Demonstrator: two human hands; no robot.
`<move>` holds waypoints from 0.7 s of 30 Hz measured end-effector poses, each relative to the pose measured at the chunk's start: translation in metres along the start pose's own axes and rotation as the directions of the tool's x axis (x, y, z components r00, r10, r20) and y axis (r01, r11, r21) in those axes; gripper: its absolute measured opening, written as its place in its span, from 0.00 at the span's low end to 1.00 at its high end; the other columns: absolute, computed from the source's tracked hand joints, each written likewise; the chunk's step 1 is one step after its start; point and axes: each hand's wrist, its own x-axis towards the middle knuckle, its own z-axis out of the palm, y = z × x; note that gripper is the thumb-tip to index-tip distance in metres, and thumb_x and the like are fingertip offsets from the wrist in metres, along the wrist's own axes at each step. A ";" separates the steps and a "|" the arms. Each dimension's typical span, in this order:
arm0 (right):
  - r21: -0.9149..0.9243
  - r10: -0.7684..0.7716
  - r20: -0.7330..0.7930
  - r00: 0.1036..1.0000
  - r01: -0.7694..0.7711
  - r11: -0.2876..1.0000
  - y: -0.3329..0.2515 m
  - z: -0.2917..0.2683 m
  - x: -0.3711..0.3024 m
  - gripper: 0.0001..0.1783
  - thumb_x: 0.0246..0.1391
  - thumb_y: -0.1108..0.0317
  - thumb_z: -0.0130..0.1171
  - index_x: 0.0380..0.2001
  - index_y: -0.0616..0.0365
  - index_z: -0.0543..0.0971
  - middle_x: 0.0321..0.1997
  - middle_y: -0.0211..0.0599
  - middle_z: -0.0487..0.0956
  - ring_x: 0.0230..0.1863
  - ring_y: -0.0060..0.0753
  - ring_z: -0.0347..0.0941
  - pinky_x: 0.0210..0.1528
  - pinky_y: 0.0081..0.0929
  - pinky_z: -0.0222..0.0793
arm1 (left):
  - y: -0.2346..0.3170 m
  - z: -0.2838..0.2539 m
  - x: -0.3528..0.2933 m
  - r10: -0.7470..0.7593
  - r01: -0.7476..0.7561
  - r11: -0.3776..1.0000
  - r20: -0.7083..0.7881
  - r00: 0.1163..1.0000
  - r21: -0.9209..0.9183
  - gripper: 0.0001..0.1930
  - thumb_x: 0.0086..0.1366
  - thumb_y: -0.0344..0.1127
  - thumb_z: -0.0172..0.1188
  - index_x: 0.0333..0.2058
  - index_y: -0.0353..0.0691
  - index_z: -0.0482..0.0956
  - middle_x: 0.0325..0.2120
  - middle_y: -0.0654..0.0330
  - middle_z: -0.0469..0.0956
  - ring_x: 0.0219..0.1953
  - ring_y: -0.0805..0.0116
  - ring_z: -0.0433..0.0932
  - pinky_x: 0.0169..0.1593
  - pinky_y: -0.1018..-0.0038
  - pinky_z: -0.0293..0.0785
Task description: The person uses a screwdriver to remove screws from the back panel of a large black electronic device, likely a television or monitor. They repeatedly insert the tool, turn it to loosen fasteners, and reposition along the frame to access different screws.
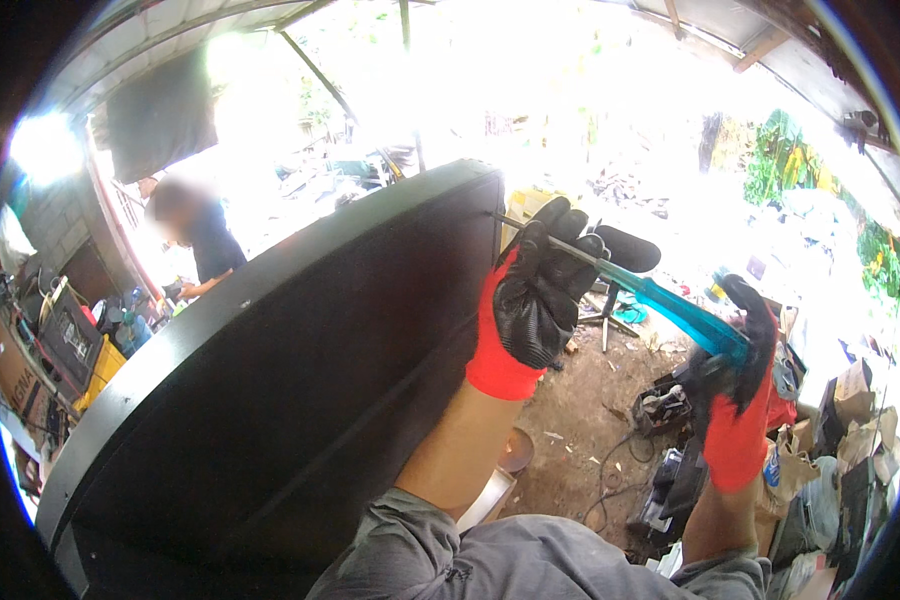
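Note:
A large black panel (300,340) with a raised rim stands on my left, its edges bent by the lens. The tip of a screwdriver (682,310) meets the panel's inner face near its upper right corner; a screw there is too small to make out. My left hand (535,310), in a black and red glove, closes its fingers around the metal shaft close to the tip. At the other end, my right hand (738,385), gloved alike and partly blurred, grips the translucent blue handle.
Beyond the panel a person (205,240) in a dark shirt works at the left. Dark parts and a cable lie on the dirt floor (580,430). Bags and cardboard (850,440) pile up at the right. A stool-like stand (608,325) is behind my hands.

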 end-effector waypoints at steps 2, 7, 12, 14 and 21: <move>-0.062 0.117 0.070 0.991 -0.113 0.992 -0.005 -0.009 0.004 0.21 0.54 0.82 0.57 0.52 0.61 0.74 0.55 0.44 0.73 0.52 0.32 0.70 0.51 0.32 0.69 | 0.000 -0.001 -0.001 0.027 -0.027 0.999 -0.004 1.000 0.045 0.22 0.76 0.40 0.46 0.64 0.39 0.66 0.57 0.53 0.76 0.52 0.56 0.80 0.61 0.56 0.76; -0.175 -0.297 0.110 0.949 0.312 0.934 0.017 -0.014 0.007 0.20 0.54 0.83 0.55 0.51 0.62 0.74 0.58 0.49 0.72 0.46 0.31 0.72 0.49 0.30 0.69 | -0.006 -0.003 0.002 0.045 -0.029 0.985 -0.095 0.994 0.168 0.18 0.74 0.42 0.53 0.56 0.39 0.74 0.50 0.55 0.80 0.48 0.61 0.82 0.54 0.61 0.81; -0.131 0.013 0.036 0.999 -0.008 0.991 -0.001 -0.010 0.003 0.23 0.57 0.82 0.53 0.56 0.62 0.71 0.56 0.47 0.75 0.49 0.34 0.73 0.55 0.30 0.67 | -0.002 -0.013 0.005 0.139 -0.098 0.964 -0.153 0.978 0.248 0.17 0.73 0.40 0.55 0.55 0.39 0.75 0.47 0.55 0.82 0.46 0.65 0.83 0.51 0.67 0.83; -0.055 -0.033 0.111 0.993 0.039 0.998 0.002 -0.014 0.004 0.22 0.57 0.83 0.52 0.56 0.62 0.71 0.55 0.47 0.75 0.52 0.34 0.73 0.56 0.31 0.67 | 0.001 -0.008 0.002 0.132 -0.102 0.976 -0.151 0.980 0.193 0.17 0.73 0.39 0.54 0.55 0.38 0.75 0.48 0.55 0.81 0.46 0.65 0.82 0.50 0.67 0.83; 0.213 0.119 -0.012 0.993 -0.114 0.970 0.031 -0.006 0.002 0.22 0.53 0.85 0.54 0.53 0.63 0.72 0.55 0.46 0.74 0.53 0.41 0.73 0.55 0.32 0.69 | -0.007 0.009 0.002 0.111 -0.099 0.990 -0.122 0.986 0.100 0.16 0.74 0.36 0.52 0.56 0.37 0.74 0.48 0.55 0.81 0.48 0.61 0.82 0.51 0.64 0.83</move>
